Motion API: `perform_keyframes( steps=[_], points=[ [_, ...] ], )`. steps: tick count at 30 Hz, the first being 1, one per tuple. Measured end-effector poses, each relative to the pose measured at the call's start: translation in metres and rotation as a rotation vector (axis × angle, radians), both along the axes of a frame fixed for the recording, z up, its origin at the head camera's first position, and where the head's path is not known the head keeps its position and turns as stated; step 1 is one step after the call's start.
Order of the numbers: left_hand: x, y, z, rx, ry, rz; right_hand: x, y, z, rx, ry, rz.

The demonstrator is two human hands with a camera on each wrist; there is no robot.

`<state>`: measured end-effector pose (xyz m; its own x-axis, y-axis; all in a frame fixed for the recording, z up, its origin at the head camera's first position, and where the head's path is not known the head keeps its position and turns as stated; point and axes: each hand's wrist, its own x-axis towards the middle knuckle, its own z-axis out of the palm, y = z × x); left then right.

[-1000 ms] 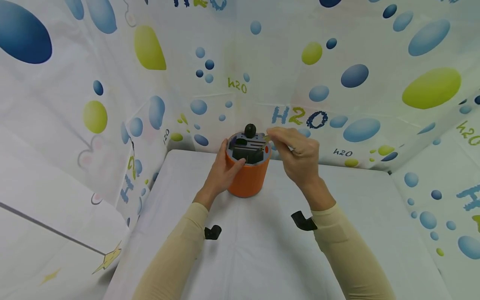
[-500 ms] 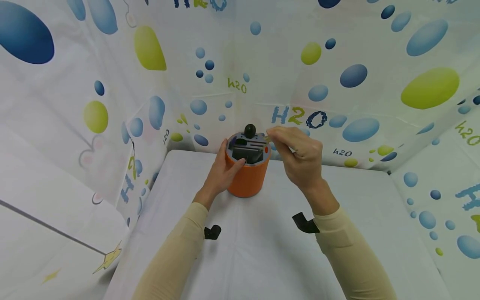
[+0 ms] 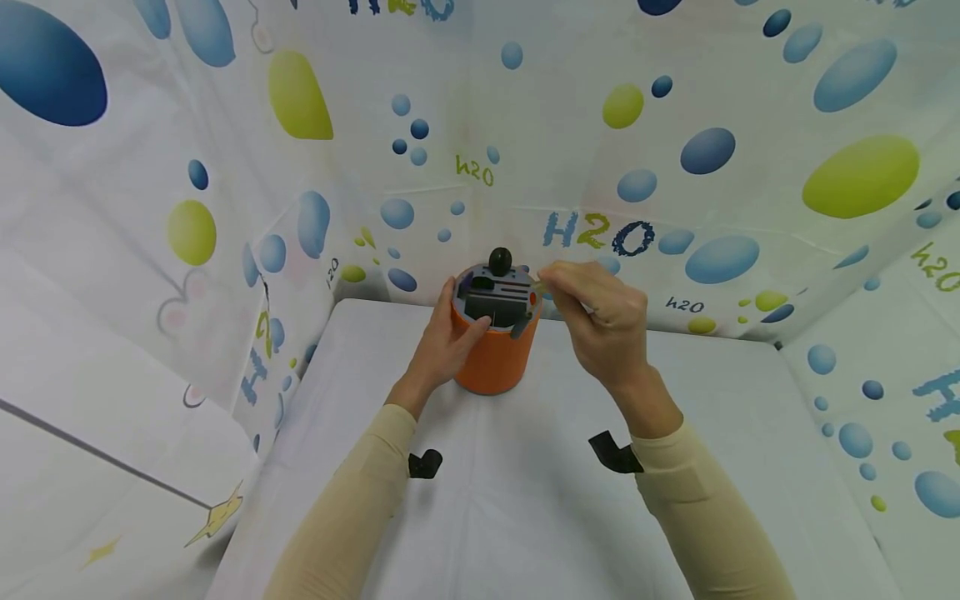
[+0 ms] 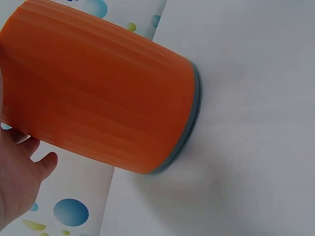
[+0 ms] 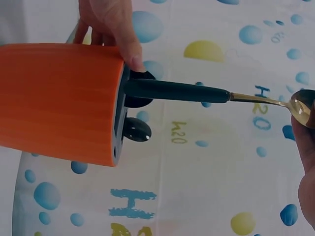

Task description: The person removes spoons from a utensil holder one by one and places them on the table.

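An orange cutlery holder (image 3: 491, 362) with a grey slotted top stands on the white table. My left hand (image 3: 438, 350) grips its left side, thumb over the front rim. The left wrist view shows the holder's orange wall (image 4: 98, 88) and grey base edge, with part of that hand (image 4: 22, 172) beside it. My right hand (image 3: 600, 321) pinches a spoon (image 5: 182, 92) by its gold bowl end. The spoon's dark green handle points at the holder's top; whether its tip is inside a slot I cannot tell. A dark rounded piece (image 3: 500, 262) sticks up at the top's back.
A white sheet with blue and green dots and H2O lettering (image 3: 600, 233) hangs close behind the holder and along both sides. The white tabletop (image 3: 510, 500) spreads out in front. Black mounts (image 3: 615, 452) sit at both wrists.
My right hand has shifted slightly right and down, and the spoon's handle now shows over the holder's front right rim. My left hand and the holder have stayed put.
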<state>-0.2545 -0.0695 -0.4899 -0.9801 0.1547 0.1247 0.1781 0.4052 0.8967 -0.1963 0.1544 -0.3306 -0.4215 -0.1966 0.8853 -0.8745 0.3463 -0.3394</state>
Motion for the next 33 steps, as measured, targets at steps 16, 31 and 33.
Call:
perform_keyframes(
  steps=[16,31,33],
  points=[
    [0.0,0.0,0.0,0.012,0.003,-0.004,0.003,0.009,-0.019,0.088,-0.021,0.012],
    [-0.001,0.0,-0.001,0.007,0.017,0.003,0.004,0.012,-0.043,0.08,-0.125,0.02],
    [-0.001,0.0,-0.001,0.009,0.02,0.004,0.005,0.012,-0.046,0.079,-0.142,0.022]
  ],
)
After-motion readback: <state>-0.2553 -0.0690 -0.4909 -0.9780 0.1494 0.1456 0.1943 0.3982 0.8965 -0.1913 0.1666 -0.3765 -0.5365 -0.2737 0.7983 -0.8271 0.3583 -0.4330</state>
